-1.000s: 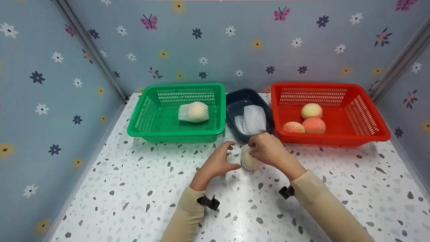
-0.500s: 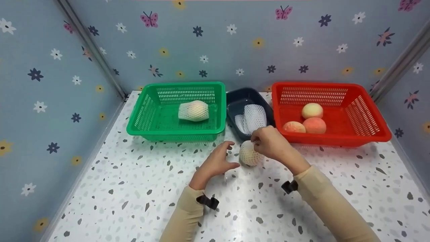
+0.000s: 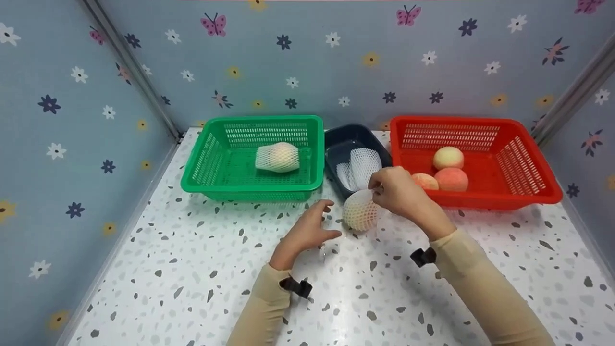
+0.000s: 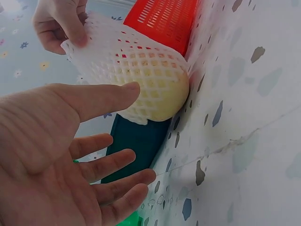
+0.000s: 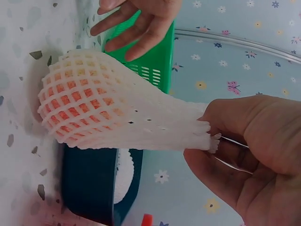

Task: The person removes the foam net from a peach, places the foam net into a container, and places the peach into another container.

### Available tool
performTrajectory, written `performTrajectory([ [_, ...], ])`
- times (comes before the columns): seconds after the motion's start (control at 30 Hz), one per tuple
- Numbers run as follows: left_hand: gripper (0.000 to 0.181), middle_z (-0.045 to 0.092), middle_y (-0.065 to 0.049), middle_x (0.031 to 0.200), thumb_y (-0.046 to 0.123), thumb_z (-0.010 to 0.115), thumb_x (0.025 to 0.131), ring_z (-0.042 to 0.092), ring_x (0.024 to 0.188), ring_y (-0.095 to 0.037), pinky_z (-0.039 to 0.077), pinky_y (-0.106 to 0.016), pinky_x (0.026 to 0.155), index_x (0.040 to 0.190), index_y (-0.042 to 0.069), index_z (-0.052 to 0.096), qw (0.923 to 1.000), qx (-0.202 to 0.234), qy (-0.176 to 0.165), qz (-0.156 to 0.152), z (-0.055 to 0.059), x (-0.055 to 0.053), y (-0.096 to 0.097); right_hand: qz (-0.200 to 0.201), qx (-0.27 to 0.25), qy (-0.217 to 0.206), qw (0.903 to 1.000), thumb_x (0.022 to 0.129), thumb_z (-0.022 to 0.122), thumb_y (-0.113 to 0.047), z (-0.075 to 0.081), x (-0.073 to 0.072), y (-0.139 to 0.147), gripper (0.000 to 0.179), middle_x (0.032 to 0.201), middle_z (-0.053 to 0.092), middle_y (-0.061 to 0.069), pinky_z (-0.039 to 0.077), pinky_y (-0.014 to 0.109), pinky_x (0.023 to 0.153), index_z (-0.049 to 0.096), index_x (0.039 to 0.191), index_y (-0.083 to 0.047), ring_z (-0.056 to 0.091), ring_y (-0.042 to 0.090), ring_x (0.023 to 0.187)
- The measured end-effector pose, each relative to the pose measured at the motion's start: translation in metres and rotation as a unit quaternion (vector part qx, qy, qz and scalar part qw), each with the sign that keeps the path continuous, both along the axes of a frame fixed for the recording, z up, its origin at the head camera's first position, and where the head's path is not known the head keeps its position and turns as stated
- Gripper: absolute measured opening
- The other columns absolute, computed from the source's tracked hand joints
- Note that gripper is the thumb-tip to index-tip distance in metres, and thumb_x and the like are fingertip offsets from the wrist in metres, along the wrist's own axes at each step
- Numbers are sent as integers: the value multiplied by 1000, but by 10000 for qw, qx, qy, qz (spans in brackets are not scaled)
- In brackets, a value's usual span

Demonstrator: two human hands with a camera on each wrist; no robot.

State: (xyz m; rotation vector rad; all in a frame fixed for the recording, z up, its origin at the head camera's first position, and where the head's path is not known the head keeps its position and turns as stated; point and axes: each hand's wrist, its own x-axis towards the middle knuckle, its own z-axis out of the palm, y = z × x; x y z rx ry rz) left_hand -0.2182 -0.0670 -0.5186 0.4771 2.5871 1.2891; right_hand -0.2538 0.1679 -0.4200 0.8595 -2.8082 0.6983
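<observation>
A peach (image 5: 87,101) sits inside a white foam net sleeve (image 5: 155,120), low over the speckled table in front of the dark tray. My right hand (image 3: 399,192) pinches the gathered top end of the sleeve between thumb and fingers, above the fruit. To the left of the peach, my left hand (image 3: 310,230) is held with fingers spread and thumb out. In the left wrist view its thumb overlaps the netted peach (image 4: 162,89); whether it touches I cannot tell. Nothing is in the left palm.
A green basket (image 3: 250,195) at the back left holds one netted peach (image 3: 278,157). Between the baskets, a dark blue tray (image 3: 343,137) holds white foam net sleeves (image 3: 365,166). The red basket (image 3: 499,198) at the back right has three bare peaches (image 3: 451,179).
My right hand has risen and moved slightly right and away, drawing the sleeve's top end up. The peach has shifted slightly toward the tray. The left hand has barely moved.
</observation>
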Motion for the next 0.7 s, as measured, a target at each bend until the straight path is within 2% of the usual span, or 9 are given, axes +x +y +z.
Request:
performTrajectory([
  [0.33, 71, 48, -18, 134, 17, 76, 84, 51, 119, -35, 43, -45, 96, 142, 3, 39, 10000, 37, 20, -40, 0, -4, 2, 14, -65, 370, 9993, 71, 63, 6, 9, 2, 8, 16, 77, 66, 7, 53, 38, 65, 72, 78, -4, 58, 24, 69],
  [0.7, 68, 48, -17, 136, 19, 75, 86, 52, 120, -35, 44, -45, 96, 142, 7, 39, 9999, 15, -125, -35, 3, -4, 4, -342, -139, 492, 9981, 73, 62, 4, 17, 11, 14, 18, 80, 65, 4, 53, 35, 62, 72, 82, -8, 59, 21, 72],
])
